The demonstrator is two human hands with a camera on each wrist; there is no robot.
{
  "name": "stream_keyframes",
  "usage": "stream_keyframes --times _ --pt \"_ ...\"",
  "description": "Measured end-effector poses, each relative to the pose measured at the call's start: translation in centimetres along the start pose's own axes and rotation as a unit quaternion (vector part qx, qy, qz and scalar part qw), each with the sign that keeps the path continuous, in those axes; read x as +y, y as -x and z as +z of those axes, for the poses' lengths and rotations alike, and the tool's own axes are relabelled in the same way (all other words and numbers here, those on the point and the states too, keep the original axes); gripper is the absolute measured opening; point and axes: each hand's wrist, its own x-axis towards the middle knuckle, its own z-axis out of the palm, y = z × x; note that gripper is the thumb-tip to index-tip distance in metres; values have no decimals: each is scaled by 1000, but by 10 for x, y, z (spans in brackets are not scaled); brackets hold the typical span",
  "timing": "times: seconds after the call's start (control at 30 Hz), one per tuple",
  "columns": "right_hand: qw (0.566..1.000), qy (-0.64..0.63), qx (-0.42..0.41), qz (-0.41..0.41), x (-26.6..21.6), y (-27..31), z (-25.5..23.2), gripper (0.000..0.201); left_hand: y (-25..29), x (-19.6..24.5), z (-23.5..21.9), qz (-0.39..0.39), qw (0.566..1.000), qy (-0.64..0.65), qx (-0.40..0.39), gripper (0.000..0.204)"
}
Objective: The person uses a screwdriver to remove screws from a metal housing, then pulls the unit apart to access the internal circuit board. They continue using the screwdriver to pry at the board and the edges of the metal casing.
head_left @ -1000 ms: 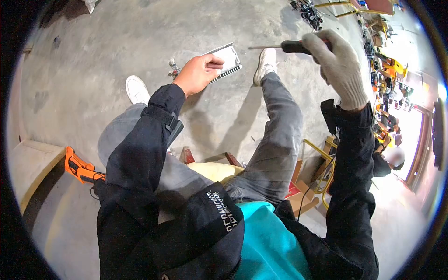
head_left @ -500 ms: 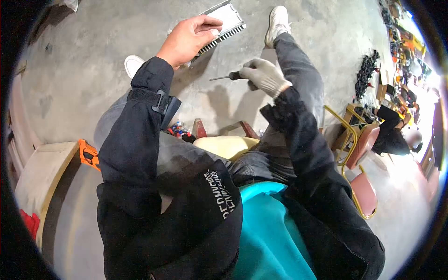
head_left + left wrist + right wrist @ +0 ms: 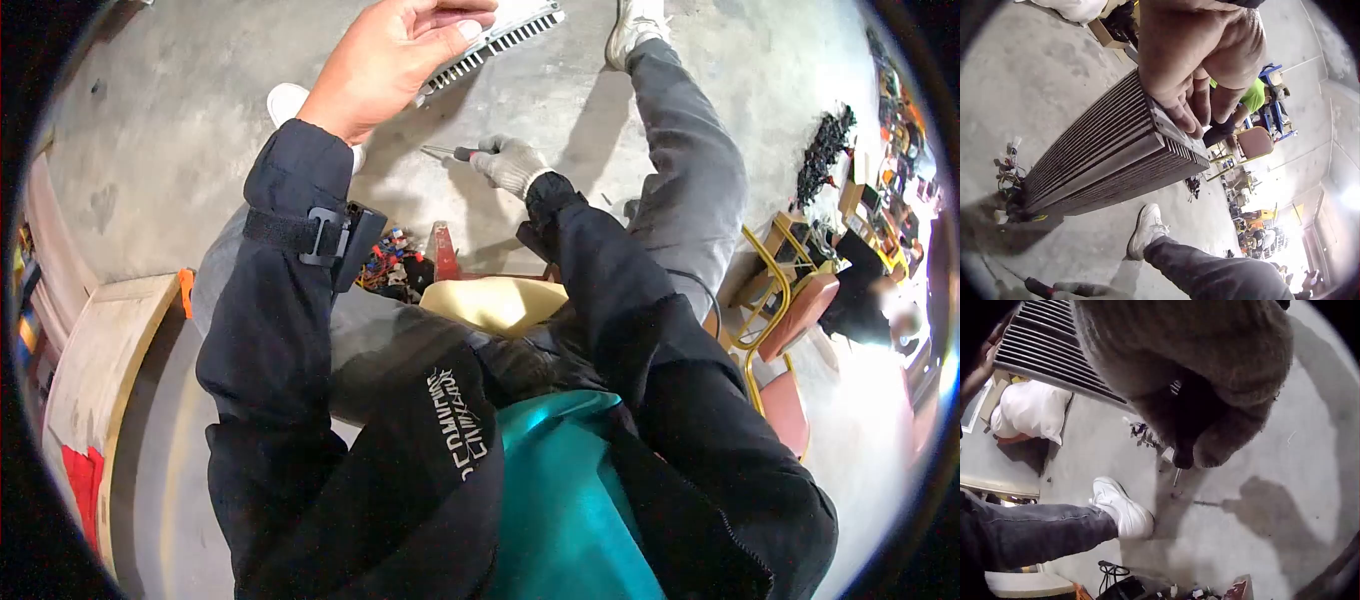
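Observation:
My bare left hand grips the end of a long finned metal heat sink. In the left wrist view the fingers curl over the edge of the heat sink, which slants down and away. Wires with white connectors show by its far end. My right hand, in a pale knitted glove, grips a screwdriver by its dark handle. The thin shaft points left, below the heat sink in the head view and apart from it. In the right wrist view the glove hides most of the handle.
A yellow seat lies between the legs, with a pile of small coloured parts beside it. A pale bench with red cloth stands at left. Chairs, a black heap and another person are at right.
My right hand came down and left with the screwdriver, from high at right to below the heat sink. My left hand keeps its grip; the head view has shifted, so both sit higher in it.

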Motion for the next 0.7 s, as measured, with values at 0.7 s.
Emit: stream_keyframes --times 0.7 --pt "992 118 8 -43 1 -44 19 41 0 18 2 -91 988 123 11 34"
